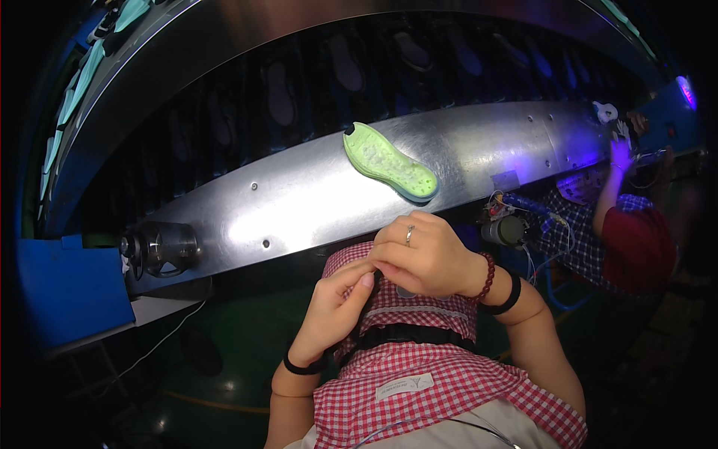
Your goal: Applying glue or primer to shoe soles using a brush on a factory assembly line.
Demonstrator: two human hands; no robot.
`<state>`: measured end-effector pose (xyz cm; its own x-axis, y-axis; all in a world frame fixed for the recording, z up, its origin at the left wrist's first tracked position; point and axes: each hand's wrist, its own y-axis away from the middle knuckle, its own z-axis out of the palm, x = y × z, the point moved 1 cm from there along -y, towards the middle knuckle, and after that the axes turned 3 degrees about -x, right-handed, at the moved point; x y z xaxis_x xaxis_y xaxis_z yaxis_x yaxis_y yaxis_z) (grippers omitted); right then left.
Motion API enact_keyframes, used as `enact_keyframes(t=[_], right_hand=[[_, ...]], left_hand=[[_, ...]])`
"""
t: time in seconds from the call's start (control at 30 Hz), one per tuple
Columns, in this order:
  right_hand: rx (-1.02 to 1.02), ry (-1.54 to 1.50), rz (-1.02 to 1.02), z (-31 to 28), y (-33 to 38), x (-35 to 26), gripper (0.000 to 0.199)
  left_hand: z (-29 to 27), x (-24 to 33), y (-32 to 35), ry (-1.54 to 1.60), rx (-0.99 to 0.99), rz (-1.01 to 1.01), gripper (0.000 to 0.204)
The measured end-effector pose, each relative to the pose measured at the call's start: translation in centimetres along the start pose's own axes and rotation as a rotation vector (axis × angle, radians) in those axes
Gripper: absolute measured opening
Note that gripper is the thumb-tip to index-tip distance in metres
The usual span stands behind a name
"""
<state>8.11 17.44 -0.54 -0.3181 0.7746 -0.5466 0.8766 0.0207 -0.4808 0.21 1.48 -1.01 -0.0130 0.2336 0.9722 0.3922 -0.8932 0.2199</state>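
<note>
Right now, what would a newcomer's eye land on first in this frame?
The pale green shoe sole lying alone on the curved shiny metal ledge, upper centre. Just below it, the left hand and right hand meet over a red-checked apron, pinching something small and dark. At far right, another person's hand glows under violet light.

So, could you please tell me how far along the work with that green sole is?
Done: one green shoe sole lies tread-up on the metal ledge. In hand: both the left hand and right hand are at the checked apron, pinching something small and dark. Left: the sole itself sits untouched.
</note>
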Motion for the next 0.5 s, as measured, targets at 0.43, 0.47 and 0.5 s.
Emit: enact_keyframes(t=[0.43, 0.47, 0.5], right_hand=[[0.027, 0.074, -0.101, 0.8, 0.1, -1.2, 0.011], [0.028, 0.074, -0.104, 0.8, 0.1, -1.2, 0.011], [0.020, 0.116, -0.134, 0.9, 0.1, -1.2, 0.014]], left_hand=[[-0.2, -0.4, 0.4, 0.073, -0.033, -0.061, 0.022], [-0.2, -0.6, 0.5, 0.070, -0.021, -0.076, 0.021], [-0.2, -0.6, 0.6, 0.069, -0.019, -0.075, 0.021]])
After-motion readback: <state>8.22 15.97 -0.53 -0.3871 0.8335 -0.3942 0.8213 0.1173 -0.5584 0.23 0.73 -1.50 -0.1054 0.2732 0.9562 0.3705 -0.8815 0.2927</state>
